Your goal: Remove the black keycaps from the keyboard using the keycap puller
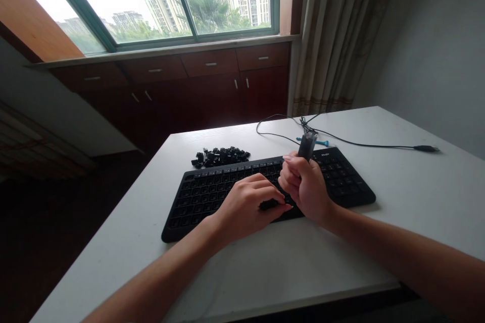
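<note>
A black full-size keyboard point(204, 194) lies at a slant on the white table, with the keycaps off much of its left and middle part. My left hand point(246, 202) rests over its lower middle, thumb and fingers pinched together. Something dark shows between them, but I cannot make out what it is. My right hand point(308, 189) is closed in a fist around a black-handled tool point(306, 146) with a clear end pointing up; its lower end is hidden. Behind the keyboard's left half sits a heap of loose black keycaps point(222, 156).
A thin black cable point(364, 140) runs over the white table point(409, 181) to a plug point(426, 148) at the right. A small blue tool point(321, 143) lies behind the keyboard. Beyond the table stand dark red cabinets point(208, 96) under a window, with a curtain point(326, 35) beside them.
</note>
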The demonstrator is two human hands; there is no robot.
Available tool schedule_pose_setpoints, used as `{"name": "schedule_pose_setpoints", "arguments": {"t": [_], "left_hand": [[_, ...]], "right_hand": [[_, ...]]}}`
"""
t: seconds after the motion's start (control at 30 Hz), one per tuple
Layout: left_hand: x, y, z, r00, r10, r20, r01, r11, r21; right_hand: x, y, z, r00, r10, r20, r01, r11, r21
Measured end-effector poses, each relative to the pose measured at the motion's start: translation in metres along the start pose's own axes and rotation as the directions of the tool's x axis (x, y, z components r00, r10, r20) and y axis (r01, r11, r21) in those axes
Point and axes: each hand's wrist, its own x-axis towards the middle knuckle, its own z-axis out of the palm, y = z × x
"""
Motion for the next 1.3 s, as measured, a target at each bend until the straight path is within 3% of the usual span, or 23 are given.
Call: {"name": "schedule_pose_setpoints", "arguments": {"t": [0.17, 0.37, 0.47, 0.63, 0.77, 0.83, 0.93, 1.07, 1.2, 1.3], "left_hand": [[-0.001, 0.000, 0.000, 1.000, -0.011, 0.011, 0.011, 1.000, 0.022], [-0.002, -0.002, 0.002, 1.000, -0.015, 0.006, 0.015, 1.000, -0.015], [-0.003, -0.003, 0.002, 1.000, -0.019, 0.001, 0.019, 0.999, -0.028], [-0.004, 0.002, 0.001, 0.995, -0.097, 0.022, 0.096, 0.995, 0.021], [-0.003, 0.013, 0.003, 0.964, -0.246, -0.096, 0.248, 0.969, 0.003], [-0.003, 0.019, 0.006, 0.974, -0.193, -0.118, 0.188, 0.981, -0.049], [0.000, 0.027, 0.010, 0.995, -0.103, -0.007, 0.102, 0.993, -0.057], [0.003, 0.033, 0.017, 0.985, -0.155, 0.072, 0.160, 0.984, -0.072], [0.004, 0.031, 0.026, 0.976, -0.215, 0.031, 0.217, 0.974, -0.069], [0.003, 0.030, 0.030, 0.980, -0.201, 0.010, 0.201, 0.980, -0.002]], "right_hand": [[-0.004, -0.001, -0.002, 0.989, -0.014, 0.146, 0.012, 1.000, 0.013], [0.006, -0.009, -0.006, 0.988, 0.085, 0.132, -0.073, 0.993, -0.092], [0.006, -0.008, -0.005, 0.987, 0.099, 0.125, -0.094, 0.995, -0.042], [-0.001, -0.001, -0.004, 0.975, 0.017, 0.220, -0.005, 0.999, -0.052], [-0.007, 0.003, -0.006, 0.965, -0.021, 0.260, 0.082, 0.971, -0.223], [-0.010, 0.004, -0.007, 0.953, -0.039, 0.299, 0.149, 0.923, -0.354], [-0.013, 0.006, -0.008, 0.939, -0.074, 0.335, 0.217, 0.886, -0.411], [-0.013, 0.005, -0.004, 0.973, -0.085, 0.213, 0.170, 0.894, -0.415], [-0.014, 0.008, 0.001, 1.000, -0.022, -0.013, 0.015, 0.907, -0.420], [-0.013, 0.014, 0.001, 0.994, -0.031, -0.105, -0.006, 0.942, -0.335]]}}
